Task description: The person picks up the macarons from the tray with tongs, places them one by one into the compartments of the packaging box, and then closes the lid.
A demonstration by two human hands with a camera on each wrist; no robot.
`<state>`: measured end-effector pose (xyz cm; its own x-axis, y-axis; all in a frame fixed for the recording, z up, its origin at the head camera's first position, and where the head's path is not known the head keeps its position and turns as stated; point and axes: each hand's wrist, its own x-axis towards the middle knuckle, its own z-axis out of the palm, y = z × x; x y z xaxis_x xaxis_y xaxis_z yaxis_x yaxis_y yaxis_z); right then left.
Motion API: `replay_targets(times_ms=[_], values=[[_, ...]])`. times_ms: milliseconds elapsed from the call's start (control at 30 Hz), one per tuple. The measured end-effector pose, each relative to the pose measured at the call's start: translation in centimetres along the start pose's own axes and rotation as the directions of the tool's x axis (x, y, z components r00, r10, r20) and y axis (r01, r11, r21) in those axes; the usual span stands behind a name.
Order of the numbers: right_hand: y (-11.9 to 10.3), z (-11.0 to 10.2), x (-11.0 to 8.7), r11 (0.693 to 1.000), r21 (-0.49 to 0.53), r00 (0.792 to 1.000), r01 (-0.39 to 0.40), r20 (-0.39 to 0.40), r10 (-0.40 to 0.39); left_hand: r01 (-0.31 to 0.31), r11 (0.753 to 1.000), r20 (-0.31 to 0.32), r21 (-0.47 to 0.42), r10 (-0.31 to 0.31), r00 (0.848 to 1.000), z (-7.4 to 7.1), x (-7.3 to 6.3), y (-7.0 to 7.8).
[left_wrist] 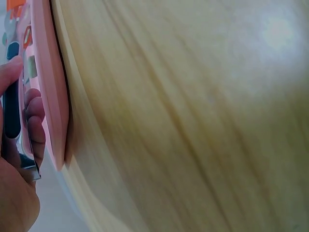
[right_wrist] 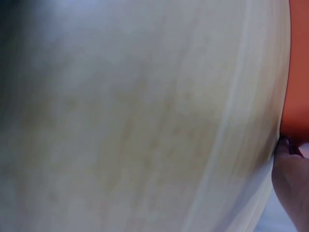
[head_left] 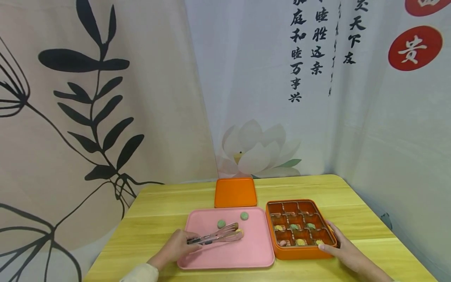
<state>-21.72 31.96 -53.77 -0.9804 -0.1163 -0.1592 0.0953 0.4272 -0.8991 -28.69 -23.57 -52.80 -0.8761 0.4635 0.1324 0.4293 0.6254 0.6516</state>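
My left hand [head_left: 178,246] grips metal tongs [head_left: 215,237] by their dark handles, low over the pink tray [head_left: 211,263]. The tongs' tips are spread a little and overlap a small yellow piece [head_left: 240,231] on the tray. Two round green pieces, one nearer [head_left: 221,223] and one farther [head_left: 244,215], lie beyond the tongs. In the left wrist view the fingers curl round the tongs' handle [left_wrist: 12,111]. My right hand [head_left: 347,250] holds the near right corner of an orange divided box [head_left: 303,254], thumb at the front rim and fingers along its side.
Clear dividers split the box into compartments; the middle and near rows hold small yellow, green and pink pieces, such as a green one [head_left: 294,226]. Behind the tray lies a flat orange lid [head_left: 235,192]. All stand on a wooden table [head_left: 165,199] with a printed curtain [head_left: 169,98] behind.
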Motion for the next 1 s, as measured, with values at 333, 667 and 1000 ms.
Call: replay_targets(times_ms=[333,667,1000], values=[[-0.05,-0.06,-0.06,1.000,-0.020,1.000,-0.004,0.008,0.004,0.009,1.000,0.017,-0.026,-0.008,1.000,-0.05,0.12,-0.04],[-0.63,-0.46,0.07,0.997,-0.065,0.999,-0.030,0.020,0.032,0.027,0.999,0.026,-0.047,-0.026,0.999,-0.27,0.31,-0.06],[-0.54,-0.34,-0.02,0.999,-0.044,0.999,-0.022,0.021,0.023,0.033,0.999,0.039,-0.039,-0.031,0.999,-0.47,0.32,0.20]])
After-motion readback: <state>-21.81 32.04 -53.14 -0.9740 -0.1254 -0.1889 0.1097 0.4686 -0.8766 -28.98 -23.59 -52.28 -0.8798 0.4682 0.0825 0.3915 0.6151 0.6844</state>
